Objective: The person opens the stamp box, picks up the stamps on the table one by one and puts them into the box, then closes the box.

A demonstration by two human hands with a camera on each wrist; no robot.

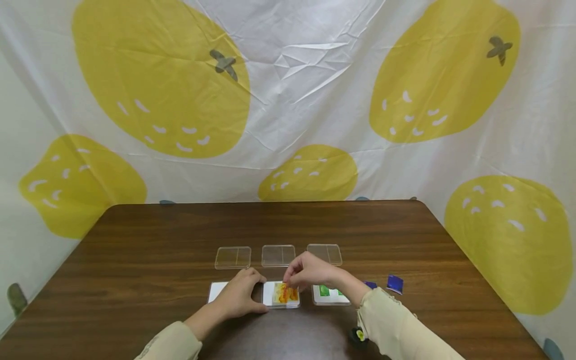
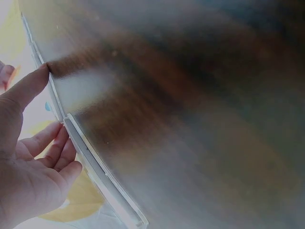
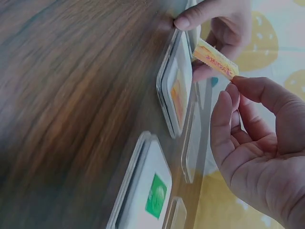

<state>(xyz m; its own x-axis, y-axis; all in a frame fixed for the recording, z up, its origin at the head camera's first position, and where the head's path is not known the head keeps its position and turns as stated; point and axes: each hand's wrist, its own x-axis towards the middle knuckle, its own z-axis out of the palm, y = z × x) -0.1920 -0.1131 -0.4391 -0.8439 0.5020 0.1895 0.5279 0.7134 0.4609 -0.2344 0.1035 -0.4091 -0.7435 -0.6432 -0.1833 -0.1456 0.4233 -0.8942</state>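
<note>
My right hand (image 3: 262,143) pinches one end of a small yellow-orange packet (image 3: 217,60) with a serrated edge, between thumb and fingertips. The packet tilts above the middle shallow case (image 3: 179,81), which has a white surface and an orange piece (image 3: 179,98) on it. In the head view, the left hand (image 1: 240,296) grips this case at its left end, thumb at the near corner and index finger at the far one. To its left, a second white case (image 1: 216,290) is partly hidden by that hand. On the right case (image 1: 330,300) lie green pieces (image 1: 324,290), partly behind the right wrist.
Three clear divided lids (image 1: 233,257) lie in a row behind the cases. Dark blue packets (image 1: 395,284) lie to the right of the cases on the brown table (image 1: 450,295). A lemon-print cloth (image 1: 310,100) hangs behind the table. A small dark item with a yellow detail (image 1: 359,334) is by the right sleeve.
</note>
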